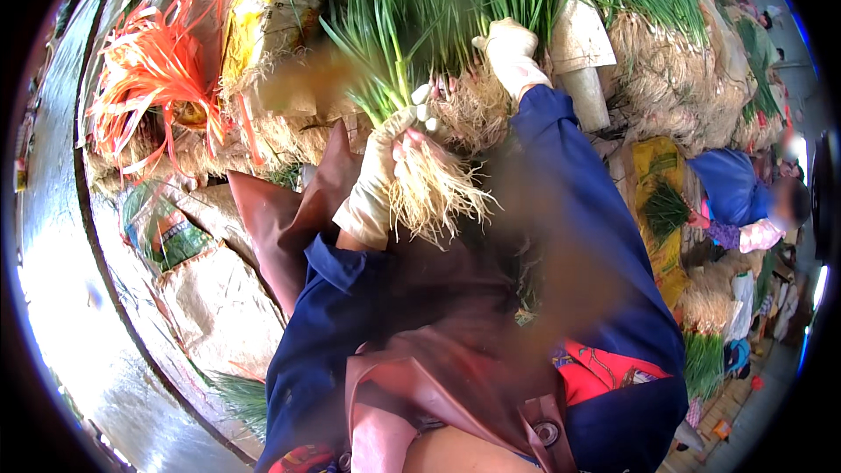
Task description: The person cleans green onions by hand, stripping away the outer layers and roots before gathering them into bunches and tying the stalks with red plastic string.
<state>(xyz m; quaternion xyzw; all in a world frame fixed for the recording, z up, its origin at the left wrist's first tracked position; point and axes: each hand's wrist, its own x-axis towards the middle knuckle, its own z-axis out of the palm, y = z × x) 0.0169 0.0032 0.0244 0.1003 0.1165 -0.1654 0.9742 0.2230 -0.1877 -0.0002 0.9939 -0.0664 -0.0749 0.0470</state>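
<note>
My left hand [375, 180], in a pale glove, is closed around a small bunch of spring onions [440, 193]. Its long, straw-coloured roots hang toward me, and green leaves rise beyond the glove. Gloved fingertips show on the bunch's right side. Farther off and to the right, my right hand [511, 51] rests on a larger heap of spring onions [473, 109]. Its fingers are curled at the stalks, which they partly hide. Reddish-white bulbs and tangled roots show just below that hand.
Orange plastic ties [158, 74] lie in a bundle at the far left beside a yellow-and-white sack [263, 13]. More rooted onions [674, 70] are stacked at right, past a pale wrapped roll [585, 61]. A co-worker in blue [736, 184] holds greens at far right. Brown blurs smear the view.
</note>
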